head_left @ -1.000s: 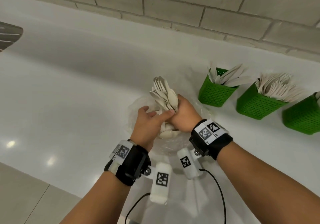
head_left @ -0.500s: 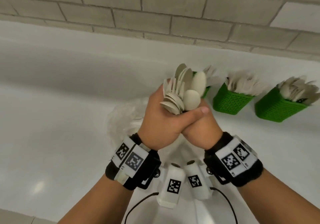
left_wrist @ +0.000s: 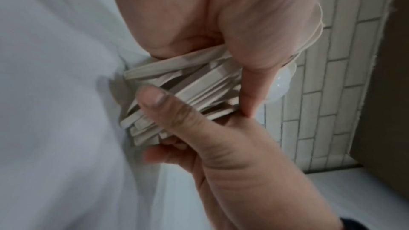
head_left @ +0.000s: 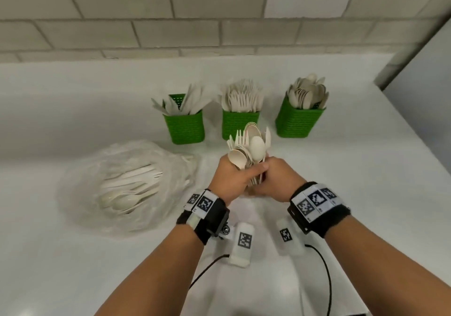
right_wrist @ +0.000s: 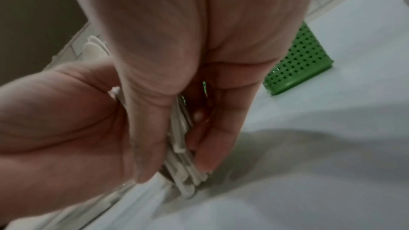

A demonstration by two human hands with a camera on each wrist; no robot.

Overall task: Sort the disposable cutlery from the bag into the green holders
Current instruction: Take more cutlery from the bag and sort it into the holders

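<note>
Both hands grip one upright bundle of beige cutlery (head_left: 249,149), spoons with some forks, just in front of the middle green holder (head_left: 240,123). My left hand (head_left: 231,179) wraps its left side and my right hand (head_left: 275,181) its right side. In the left wrist view the bundle's handle ends (left_wrist: 181,93) stick out below the left hand (left_wrist: 221,24), with the right hand's thumb (left_wrist: 168,111) across them. The right wrist view shows the handles (right_wrist: 183,172) between the fingers. The clear bag (head_left: 127,186) with more cutlery lies on the left.
Three green holders stand in a row: the left one (head_left: 184,126) has knives, the middle one forks, the right one (head_left: 299,120) spoons. The white counter (head_left: 73,267) ends at a brick wall (head_left: 170,23). A grey panel (head_left: 419,101) stands at the right.
Both hands lifted the bundle out of the bag and carried it right, in front of the holders. The bag now lies to the left of the hands.
</note>
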